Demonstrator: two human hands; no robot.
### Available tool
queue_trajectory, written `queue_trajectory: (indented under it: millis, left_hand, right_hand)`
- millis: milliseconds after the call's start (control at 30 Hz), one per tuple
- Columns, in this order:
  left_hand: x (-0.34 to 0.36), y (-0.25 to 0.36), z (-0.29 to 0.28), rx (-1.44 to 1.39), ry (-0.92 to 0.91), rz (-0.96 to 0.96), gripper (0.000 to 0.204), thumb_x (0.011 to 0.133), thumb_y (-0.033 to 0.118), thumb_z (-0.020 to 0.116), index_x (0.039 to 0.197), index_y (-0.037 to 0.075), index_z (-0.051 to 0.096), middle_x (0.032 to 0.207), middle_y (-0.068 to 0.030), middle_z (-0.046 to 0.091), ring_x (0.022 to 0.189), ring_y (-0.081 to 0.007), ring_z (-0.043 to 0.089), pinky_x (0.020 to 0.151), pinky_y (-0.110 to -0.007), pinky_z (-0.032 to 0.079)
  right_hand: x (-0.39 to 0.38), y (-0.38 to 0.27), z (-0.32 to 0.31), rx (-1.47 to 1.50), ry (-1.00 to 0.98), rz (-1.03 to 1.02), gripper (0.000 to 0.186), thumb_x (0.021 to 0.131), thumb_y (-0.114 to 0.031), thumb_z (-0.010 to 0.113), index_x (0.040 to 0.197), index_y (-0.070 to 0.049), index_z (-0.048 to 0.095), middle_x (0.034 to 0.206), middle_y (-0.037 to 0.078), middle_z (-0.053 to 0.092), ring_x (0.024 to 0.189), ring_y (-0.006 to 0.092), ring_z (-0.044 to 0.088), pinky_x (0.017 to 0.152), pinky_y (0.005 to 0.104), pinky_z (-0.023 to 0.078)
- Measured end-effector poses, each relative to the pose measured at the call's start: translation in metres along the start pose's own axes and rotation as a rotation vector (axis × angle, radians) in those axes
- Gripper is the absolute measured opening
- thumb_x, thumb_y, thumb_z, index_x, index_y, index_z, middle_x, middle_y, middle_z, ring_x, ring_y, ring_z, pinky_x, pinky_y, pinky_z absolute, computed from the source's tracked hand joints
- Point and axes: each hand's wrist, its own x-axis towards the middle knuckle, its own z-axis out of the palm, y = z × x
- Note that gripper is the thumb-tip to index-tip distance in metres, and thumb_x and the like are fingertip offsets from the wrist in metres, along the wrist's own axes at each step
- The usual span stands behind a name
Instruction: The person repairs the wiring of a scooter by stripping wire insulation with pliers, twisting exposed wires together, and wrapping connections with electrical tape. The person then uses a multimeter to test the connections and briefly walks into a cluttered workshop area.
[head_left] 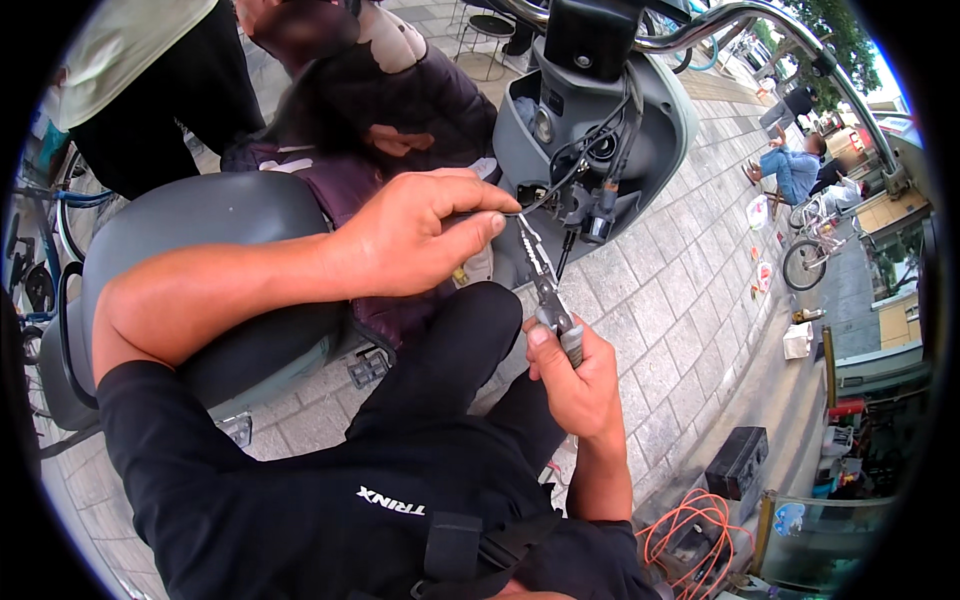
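My left hand pinches a thin dark wire at the open front panel of a grey scooter. The tips of a wire stripper meet the wire just beside those fingertips. My right hand is closed round the stripper's grey handles, below and right of the left hand. Several cables and connectors hang inside the panel. The black scooter seat lies under and behind my left forearm.
Two people are close beyond the seat. Others sit along the pavement at right, near a parked bicycle. A black battery-like block and coiled orange cable lie at lower right.
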Motion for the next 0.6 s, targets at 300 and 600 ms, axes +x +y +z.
queue_trajectory:
  millis: [300,600]
  left_hand:
    - [0.007,-0.004,-0.015,-0.014,-0.2,0.022,0.02,0.104,0.009,0.061,0.119,0.001,0.07,0.091,-0.0015,0.06,0.069,-0.007,0.059,0.061,-0.025,0.048]
    - [0.013,-0.009,-0.021,-0.067,-0.252,0.141,0.021,0.104,0.011,0.062,0.12,0.001,0.07,0.102,-0.0041,0.067,0.092,-0.0107,0.065,0.084,-0.028,0.053]
  right_hand:
    - [0.014,-0.012,-0.042,-0.083,-0.281,0.066,0.034,0.105,-0.028,0.062,0.097,0.004,0.066,0.073,0.004,0.06,0.062,0.0115,0.056,0.057,0.0279,0.046]
    - [0.058,-0.014,-0.08,0.369,-0.729,0.271,0.045,0.099,-0.039,0.07,0.1,0.005,0.063,0.071,0.015,0.059,0.055,0.023,0.059,0.052,0.0398,0.054]
